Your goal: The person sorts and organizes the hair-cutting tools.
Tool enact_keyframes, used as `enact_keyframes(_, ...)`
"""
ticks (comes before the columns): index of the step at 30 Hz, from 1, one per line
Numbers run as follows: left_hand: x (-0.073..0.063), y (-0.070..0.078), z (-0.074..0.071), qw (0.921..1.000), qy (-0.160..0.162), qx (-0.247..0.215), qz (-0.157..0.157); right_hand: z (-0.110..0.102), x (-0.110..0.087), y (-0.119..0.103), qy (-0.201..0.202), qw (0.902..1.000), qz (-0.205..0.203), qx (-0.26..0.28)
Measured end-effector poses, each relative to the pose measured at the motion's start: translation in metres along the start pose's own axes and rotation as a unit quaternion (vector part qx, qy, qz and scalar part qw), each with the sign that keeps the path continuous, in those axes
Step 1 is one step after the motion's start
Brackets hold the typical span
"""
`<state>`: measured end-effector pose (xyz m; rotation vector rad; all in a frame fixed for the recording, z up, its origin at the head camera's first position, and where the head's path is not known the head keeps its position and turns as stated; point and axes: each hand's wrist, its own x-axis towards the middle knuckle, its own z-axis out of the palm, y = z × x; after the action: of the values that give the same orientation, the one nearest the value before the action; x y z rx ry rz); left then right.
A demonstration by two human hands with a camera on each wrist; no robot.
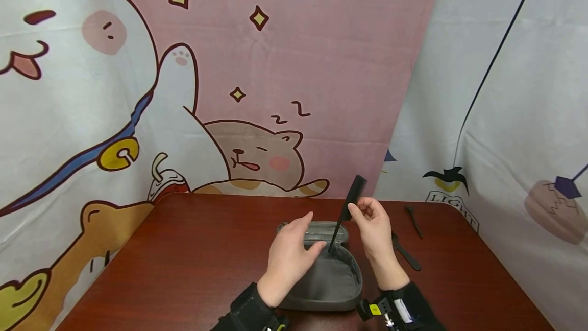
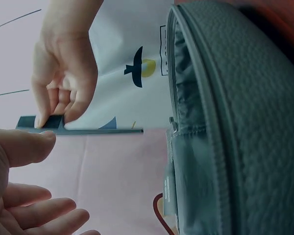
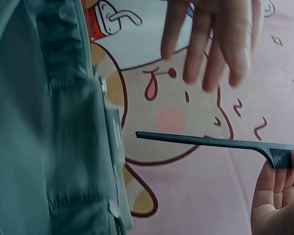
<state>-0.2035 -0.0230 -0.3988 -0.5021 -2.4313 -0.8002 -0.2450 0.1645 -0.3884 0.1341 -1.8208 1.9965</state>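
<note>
A dark rat-tail comb is pinched near its toothed part by the fingers and thumb of my right hand. In the head view its thin tail slants down over the open grey zip case; in the right wrist view the tail lies nearly level in the picture, its tip apart from the case. My left hand hovers over the case's left side, thumb and fingers spread, holding nothing. The left wrist view shows its thumb close to the comb; I cannot tell whether they touch.
Right of my right hand, a dark flat-handled tool and a slim dark tool lie on the reddish-brown table. The case's lid stands raised at the back. Behind the table hangs a cartoon-printed cloth.
</note>
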Motion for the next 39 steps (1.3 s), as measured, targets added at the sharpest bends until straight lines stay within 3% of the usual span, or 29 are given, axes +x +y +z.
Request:
enact_keyframes(12,0.002,0.004,0.012,0.9991,0.037,-0.014,0.013,0.023,-0.013,0.000,-0.026,0.9996,-0.010,0.003)
enact_keyframes(27,0.005,0.003,0.013,0.9957,0.083,-0.029,0.029,0.035,-0.023,-0.003,-0.040,0.9987,-0.021,0.024)
enact_keyframes(39,0.005,0.000,0.011,0.9950,0.073,-0.068,0.010,0.036,-0.027,-0.001,-0.056,0.9978,-0.035,0.007)
